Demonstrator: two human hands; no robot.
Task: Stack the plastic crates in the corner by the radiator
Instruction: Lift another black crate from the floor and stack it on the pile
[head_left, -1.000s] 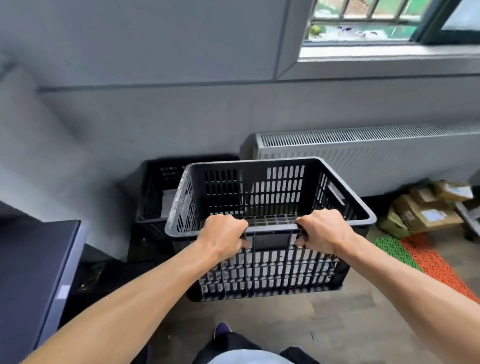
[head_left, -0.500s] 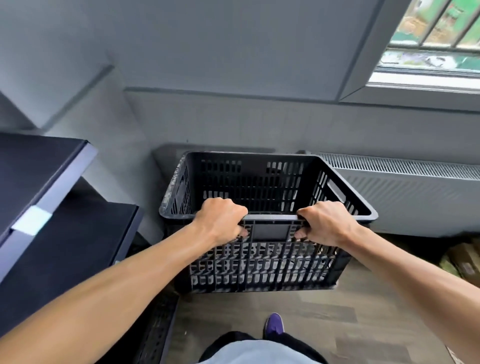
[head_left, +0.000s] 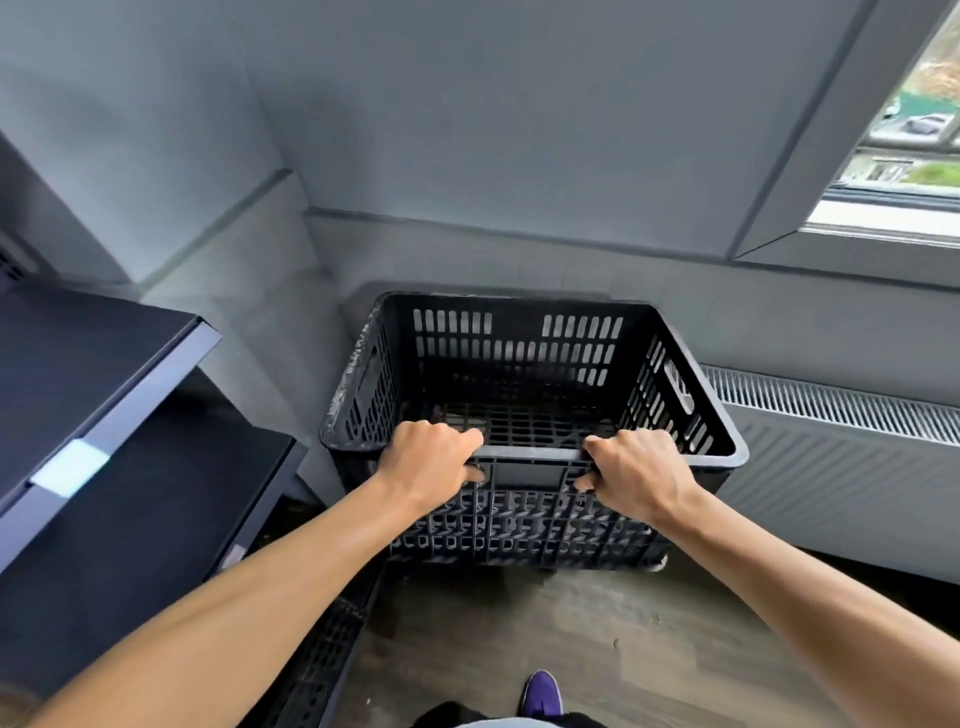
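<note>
A black slotted plastic crate (head_left: 524, 374) sits in the corner of the grey walls, just left of the white radiator (head_left: 831, 447). My left hand (head_left: 431, 462) and my right hand (head_left: 636, 473) both grip its near rim, one on each side of the blank label plate. The crate is empty inside. Through its mesh floor I see more dark grid below, and the crate that stood in this corner earlier is hidden under it. Whether the held crate rests on it I cannot tell.
Dark shelves (head_left: 93, 395) stand close on the left, with a pale label on one edge. Another black slotted piece (head_left: 322, 665) lies on the floor below them. The wood-look floor (head_left: 519, 623) shows my purple shoe (head_left: 543, 693). A window (head_left: 904, 156) is at the upper right.
I have carried the crate left into the corner and lowered it over the crate that stood there. The view has swung left, so the shelves have come in and the boxes and mats are gone.
</note>
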